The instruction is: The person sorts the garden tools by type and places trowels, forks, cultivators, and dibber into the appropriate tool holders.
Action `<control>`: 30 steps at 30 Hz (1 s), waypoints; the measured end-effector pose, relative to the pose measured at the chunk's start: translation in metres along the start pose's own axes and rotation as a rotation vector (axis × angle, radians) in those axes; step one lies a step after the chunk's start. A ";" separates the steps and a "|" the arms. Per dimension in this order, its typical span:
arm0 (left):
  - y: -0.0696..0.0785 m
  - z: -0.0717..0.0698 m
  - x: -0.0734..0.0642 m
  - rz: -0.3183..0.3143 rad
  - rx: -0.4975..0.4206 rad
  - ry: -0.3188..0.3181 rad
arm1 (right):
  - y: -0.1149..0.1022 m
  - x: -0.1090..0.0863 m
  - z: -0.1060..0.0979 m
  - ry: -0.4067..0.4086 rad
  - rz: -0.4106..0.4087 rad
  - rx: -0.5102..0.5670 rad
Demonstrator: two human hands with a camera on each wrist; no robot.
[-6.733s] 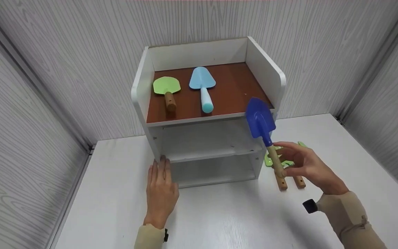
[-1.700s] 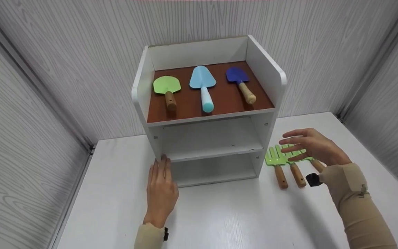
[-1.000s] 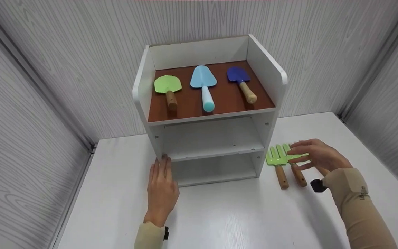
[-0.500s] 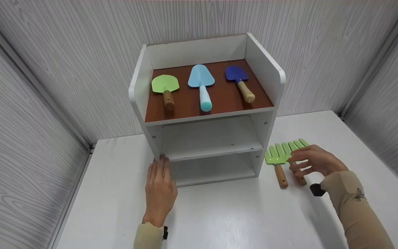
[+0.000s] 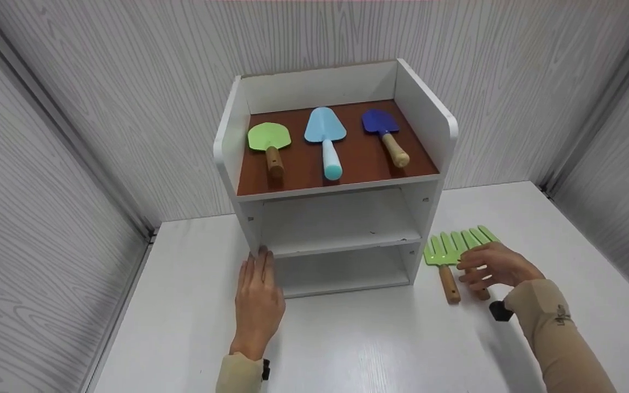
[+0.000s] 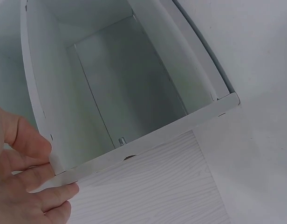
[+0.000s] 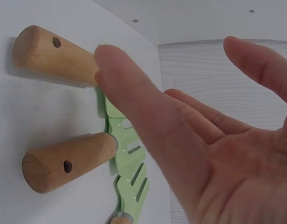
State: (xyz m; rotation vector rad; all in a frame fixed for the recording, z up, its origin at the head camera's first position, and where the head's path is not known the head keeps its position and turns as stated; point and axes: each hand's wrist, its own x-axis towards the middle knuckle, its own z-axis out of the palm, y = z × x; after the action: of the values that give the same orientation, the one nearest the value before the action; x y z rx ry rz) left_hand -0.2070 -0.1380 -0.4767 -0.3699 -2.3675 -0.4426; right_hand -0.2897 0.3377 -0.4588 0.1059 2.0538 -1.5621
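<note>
My left hand [image 5: 260, 308] rests against the lower left upright of a small white shelf unit [image 5: 342, 188], fingers straight in the head view. In the left wrist view its fingertips [image 6: 64, 193] touch the unit's edge. My right hand [image 5: 497, 266] hovers over green garden forks on the table, fingers spread and slightly bent, holding nothing. The leftmost garden fork [image 5: 441, 255] shows its tines and wooden handle; the hand partly covers its neighbour, whose wooden handle [image 7: 55, 58] lies near a fingertip in the right wrist view. Part of a third green tool [image 7: 132, 191] shows there.
On the unit's brown top lie a green trowel [image 5: 269, 136], a light blue trowel [image 5: 325, 125] and a dark blue hand shovel [image 5: 381, 121] with a wooden handle. Low walls border three sides of that top. Grained panels [image 5: 74, 109] enclose the white table [image 5: 347, 344].
Earlier my right hand held the dark blue shovel in the air; now the shovel lies on the unit's top. That hand has since lowered toward the garden forks. My left hand has stayed put.
</note>
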 end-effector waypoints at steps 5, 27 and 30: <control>-0.001 0.001 -0.001 -0.002 -0.013 -0.009 | 0.008 -0.001 0.005 0.032 0.026 -0.006; 0.001 0.001 0.000 -0.005 -0.032 -0.018 | 0.004 0.005 0.035 0.116 0.128 -0.115; -0.001 0.000 -0.001 -0.004 -0.030 -0.012 | 0.004 0.011 0.040 0.156 0.117 -0.155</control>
State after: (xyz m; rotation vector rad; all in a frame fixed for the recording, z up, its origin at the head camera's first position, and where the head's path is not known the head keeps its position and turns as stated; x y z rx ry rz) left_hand -0.2067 -0.1392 -0.4779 -0.3830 -2.3754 -0.4790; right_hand -0.2823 0.2995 -0.4746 0.2936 2.2382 -1.3569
